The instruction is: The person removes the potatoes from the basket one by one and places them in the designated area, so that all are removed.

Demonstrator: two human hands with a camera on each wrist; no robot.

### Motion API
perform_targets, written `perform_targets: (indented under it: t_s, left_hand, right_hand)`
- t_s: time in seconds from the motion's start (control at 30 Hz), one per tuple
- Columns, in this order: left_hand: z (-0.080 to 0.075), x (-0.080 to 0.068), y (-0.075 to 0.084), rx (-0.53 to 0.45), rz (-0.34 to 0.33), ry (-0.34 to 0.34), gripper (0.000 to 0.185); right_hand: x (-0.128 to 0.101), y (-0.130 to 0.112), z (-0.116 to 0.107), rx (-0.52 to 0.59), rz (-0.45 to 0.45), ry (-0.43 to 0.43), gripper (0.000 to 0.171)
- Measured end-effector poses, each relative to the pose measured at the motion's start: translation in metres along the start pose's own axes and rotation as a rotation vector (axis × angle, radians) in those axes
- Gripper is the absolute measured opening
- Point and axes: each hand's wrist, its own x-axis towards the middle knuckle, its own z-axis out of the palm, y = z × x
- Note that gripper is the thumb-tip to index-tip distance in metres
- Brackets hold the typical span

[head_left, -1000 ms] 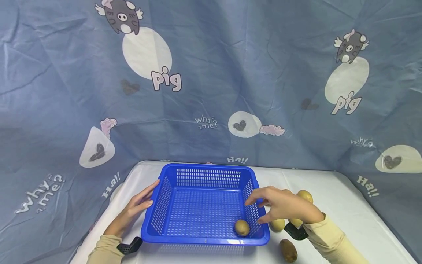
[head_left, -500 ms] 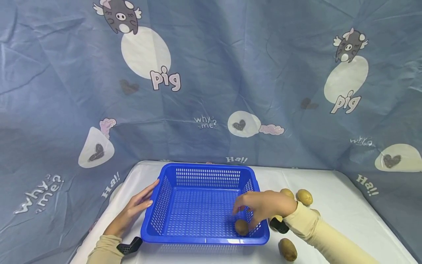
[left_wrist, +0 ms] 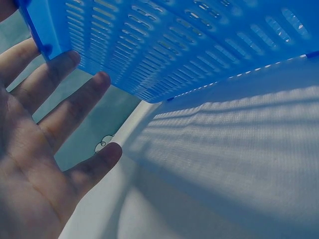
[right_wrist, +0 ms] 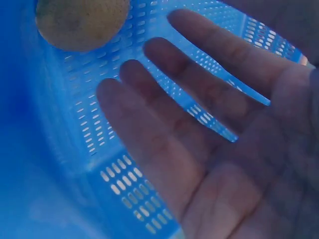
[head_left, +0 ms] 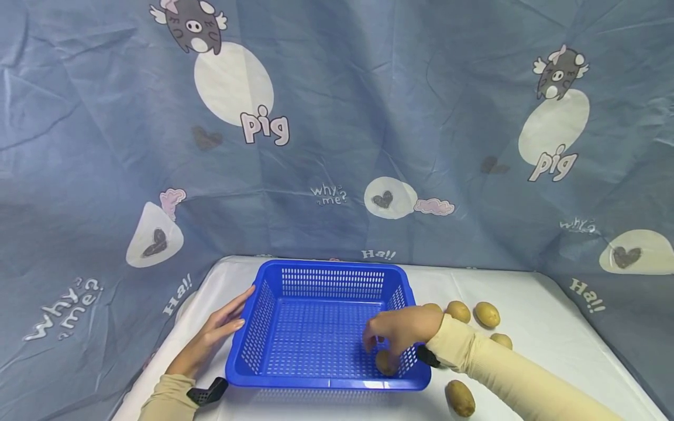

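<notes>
Potato (head_left: 386, 362) lies in near right corner of blue basket (head_left: 321, 383) on the table (head_left: 553, 351). Right hand (head_left: 401, 334) hovers just above it, fingers spread, holding nothing. Left hand (head_left: 213, 334), fingers straight, rests against basket's left wall.

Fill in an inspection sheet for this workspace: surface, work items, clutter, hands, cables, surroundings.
Surface: table with white cloth.
Work items: blue slotted basket holding one potato; five more potatoes on the cloth right of it, such as one near the front edge and one farther back.
Clutter: nothing seen.
Hands: left hand flat against the basket's left wall, fingers straight; right hand inside the basket, over the potato, fingers spread and holding nothing in the right wrist view.
Cables: nothing seen; black wrist mounts only.
Surroundings: blue cartoon-pig curtain behind.
</notes>
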Motion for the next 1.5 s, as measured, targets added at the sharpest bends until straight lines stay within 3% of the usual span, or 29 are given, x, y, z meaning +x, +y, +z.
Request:
perform_targets:
  t_s: [0.3,0.53,0.73,0.97,1.23,1.5]
  left_hand:
    - [0.002,0.0,0.002,0.029,0.009,0.018,0.064]
    - [0.004,0.003,0.002,0.024,-0.001,0.017,0.064]
    - [0.003,0.004,0.002,0.02,-0.003,0.016,0.063]
    - [0.002,0.002,0.003,0.02,0.026,0.014,0.063]
    - [0.001,0.002,0.002,0.021,0.014,0.012,0.064]
    - [0.0,0.0,-0.001,0.048,0.0,0.024,0.064]
  right_hand:
    - [0.019,-0.009,0.005,-0.165,0.008,-0.103,0.024]
    - [0.028,-0.011,0.012,-0.158,0.109,-0.113,0.025]
    - [0.029,-0.012,0.013,-0.165,0.086,-0.107,0.025]
    - [0.024,-0.007,0.008,-0.06,0.012,0.002,0.028]
    - [0.015,0.006,0.005,0.071,-0.194,0.147,0.031]
    - [0.011,0.012,0.008,0.127,-0.27,0.24,0.037]
